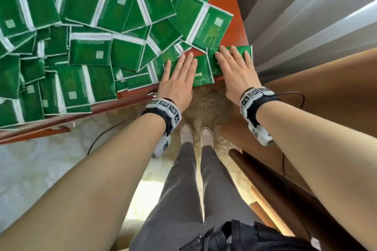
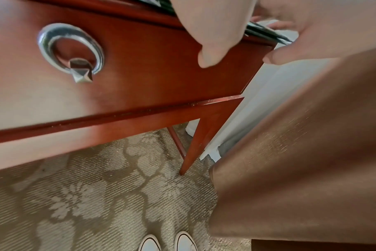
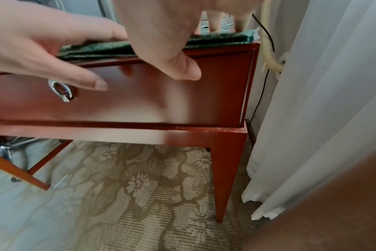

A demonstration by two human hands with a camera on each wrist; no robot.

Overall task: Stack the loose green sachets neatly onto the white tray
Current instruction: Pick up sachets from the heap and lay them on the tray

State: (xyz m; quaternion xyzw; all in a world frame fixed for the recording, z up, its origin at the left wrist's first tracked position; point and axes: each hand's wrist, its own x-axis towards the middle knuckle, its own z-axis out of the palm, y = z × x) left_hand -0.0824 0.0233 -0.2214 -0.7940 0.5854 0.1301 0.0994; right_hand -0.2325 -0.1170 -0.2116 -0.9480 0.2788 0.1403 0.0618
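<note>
Gathering step: green sachets (image 1: 204, 69) at the red wooden table's (image 1: 234, 32) near corner are being pressed flat under the outstretched left hand (image 1: 176, 79) and right hand (image 1: 234, 71); nothing is being gripped. A pinch grasp is judged next; no white tray is being shown.

table (image 3: 215, 95): glossy red wood | ring pull (image 2: 70, 51): shiny metal | carpet (image 2: 110, 195): woven, rough

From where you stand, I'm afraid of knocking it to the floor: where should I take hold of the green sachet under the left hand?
Probably its near edge. The sachet lies flat, and that edge juts past the table's front rim, so a thumb can come up from below there while the left hand, lying flat on top, pinches down. Approach from your own side; other sachets crowd its far edges.
</note>
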